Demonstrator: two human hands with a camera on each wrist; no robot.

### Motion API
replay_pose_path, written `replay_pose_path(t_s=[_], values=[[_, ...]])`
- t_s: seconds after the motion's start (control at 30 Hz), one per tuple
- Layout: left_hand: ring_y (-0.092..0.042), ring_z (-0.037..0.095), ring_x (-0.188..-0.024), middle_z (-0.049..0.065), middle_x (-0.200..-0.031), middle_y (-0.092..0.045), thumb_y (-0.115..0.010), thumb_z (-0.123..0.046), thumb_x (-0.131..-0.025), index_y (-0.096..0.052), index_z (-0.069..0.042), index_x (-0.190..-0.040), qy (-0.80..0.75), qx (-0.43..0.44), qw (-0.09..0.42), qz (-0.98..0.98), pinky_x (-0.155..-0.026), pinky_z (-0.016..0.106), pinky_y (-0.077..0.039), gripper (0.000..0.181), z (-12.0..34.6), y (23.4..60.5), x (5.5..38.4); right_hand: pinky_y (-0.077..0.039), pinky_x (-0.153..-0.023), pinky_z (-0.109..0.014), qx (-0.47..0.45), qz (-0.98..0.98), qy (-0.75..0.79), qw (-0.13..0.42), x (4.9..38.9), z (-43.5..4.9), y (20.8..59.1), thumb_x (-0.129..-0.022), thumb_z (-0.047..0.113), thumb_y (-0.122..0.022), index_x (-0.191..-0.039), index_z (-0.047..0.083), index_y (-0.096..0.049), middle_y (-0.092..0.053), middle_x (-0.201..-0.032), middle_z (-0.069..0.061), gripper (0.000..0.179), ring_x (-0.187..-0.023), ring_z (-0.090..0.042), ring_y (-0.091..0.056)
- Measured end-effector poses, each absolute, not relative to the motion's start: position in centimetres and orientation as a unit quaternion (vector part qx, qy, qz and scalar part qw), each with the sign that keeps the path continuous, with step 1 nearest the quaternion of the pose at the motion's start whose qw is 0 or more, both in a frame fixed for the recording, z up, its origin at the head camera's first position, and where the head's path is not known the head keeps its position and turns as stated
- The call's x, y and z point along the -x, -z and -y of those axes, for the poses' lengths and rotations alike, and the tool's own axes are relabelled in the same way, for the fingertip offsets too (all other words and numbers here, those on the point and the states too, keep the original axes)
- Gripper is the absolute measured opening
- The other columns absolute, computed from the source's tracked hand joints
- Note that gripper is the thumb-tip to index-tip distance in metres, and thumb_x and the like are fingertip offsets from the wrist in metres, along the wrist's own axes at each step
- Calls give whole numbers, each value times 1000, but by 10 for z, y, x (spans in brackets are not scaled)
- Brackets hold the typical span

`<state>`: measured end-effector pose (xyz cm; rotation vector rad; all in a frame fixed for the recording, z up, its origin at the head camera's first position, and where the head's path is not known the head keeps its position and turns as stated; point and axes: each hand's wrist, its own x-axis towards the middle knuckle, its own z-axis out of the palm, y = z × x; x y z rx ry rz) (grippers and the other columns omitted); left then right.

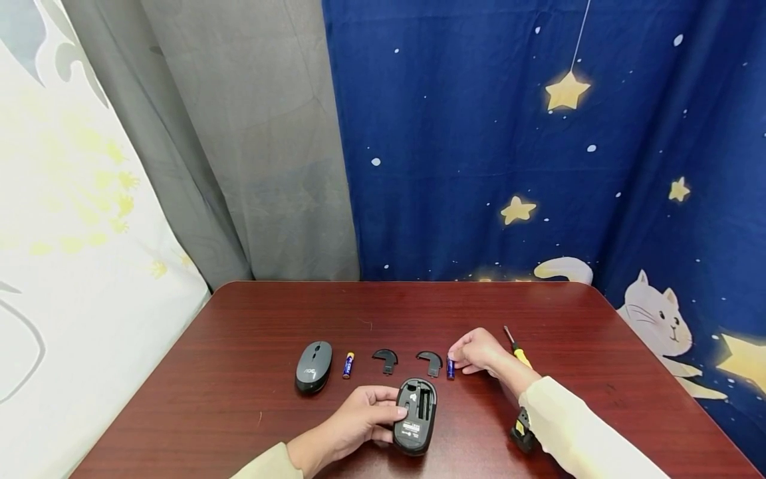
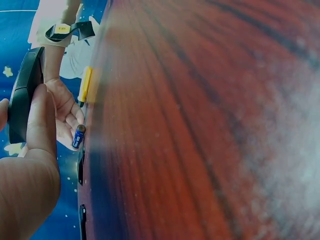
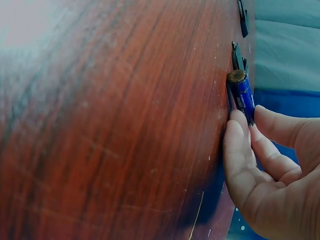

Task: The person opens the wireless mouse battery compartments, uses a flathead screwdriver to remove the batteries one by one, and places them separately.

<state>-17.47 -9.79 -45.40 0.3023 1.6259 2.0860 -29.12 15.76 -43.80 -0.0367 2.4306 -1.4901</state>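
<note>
My left hand [image 1: 365, 420] grips a black computer mouse [image 1: 413, 432] along its side, underside turned up, with the battery slot uncovered. In the left wrist view this mouse [image 2: 22, 95] appears edge-on between the thumb and fingers. Over on the right, my right hand [image 1: 479, 352] pinches one end of a blue AA-type battery [image 1: 451, 370] between thumb and fingers. The right wrist view shows the battery [image 3: 242, 95] tilted close to the tabletop; whether it touches the wood I cannot tell. Two black battery covers [image 1: 385, 360] [image 1: 430, 363] lie left of that battery.
A grey mouse [image 1: 314, 366] sits right side up at the left, beside a second blue battery [image 1: 348, 365]. Behind the right forearm lies a yellow-handled screwdriver [image 1: 519, 352]. Everything is on a dark red wooden table [image 1: 239, 372], with curtains [image 1: 455, 133] past its far edge.
</note>
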Motion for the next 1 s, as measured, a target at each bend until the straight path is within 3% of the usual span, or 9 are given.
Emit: replay_pose_path(t_s=[1.0], values=[[-69, 18, -82, 14, -98, -70, -64, -5, -89, -59, 10, -119, -764, -108, 235, -591, -58, 25, -56, 34, 96, 457, 175, -59, -60, -34, 6, -855, 499, 141, 289, -153, 438, -86, -3, -68, -88, -6, -70, -71, -85, -14, 5, -73, -22, -69]])
